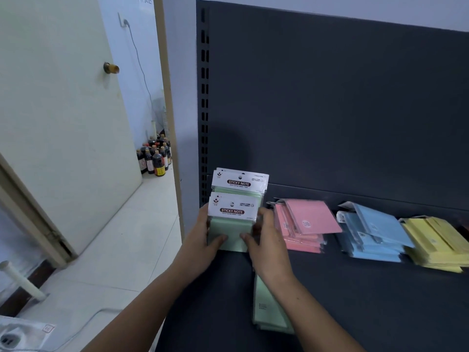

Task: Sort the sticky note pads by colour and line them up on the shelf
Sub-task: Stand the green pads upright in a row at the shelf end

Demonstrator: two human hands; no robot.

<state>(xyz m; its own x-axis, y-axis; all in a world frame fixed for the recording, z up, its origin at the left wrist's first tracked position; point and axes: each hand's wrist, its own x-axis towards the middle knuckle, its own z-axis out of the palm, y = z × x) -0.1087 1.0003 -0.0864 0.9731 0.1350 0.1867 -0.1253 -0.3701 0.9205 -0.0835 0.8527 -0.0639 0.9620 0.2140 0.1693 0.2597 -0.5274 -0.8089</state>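
A stack of green sticky note pads (234, 219) in clear packets with white "STICKY NOTE" headers stands upright at the left end of the dark shelf (380, 301). My left hand (203, 240) grips its left side and my right hand (266, 240) grips its right side. Another upright batch of green pads (239, 182) leans against the back panel behind it. More green pads (269, 306) lie flat under my right forearm. To the right lie a pink pile (304, 224), a blue pile (370, 235) and a yellow pile (436, 245).
The shelf's dark back panel (330, 110) rises behind the pads, with a slotted upright (204, 97) at its left. Left of the shelf is a tiled floor (114, 250), an open door (63, 123) and several dark bottles (154, 158) in the doorway.
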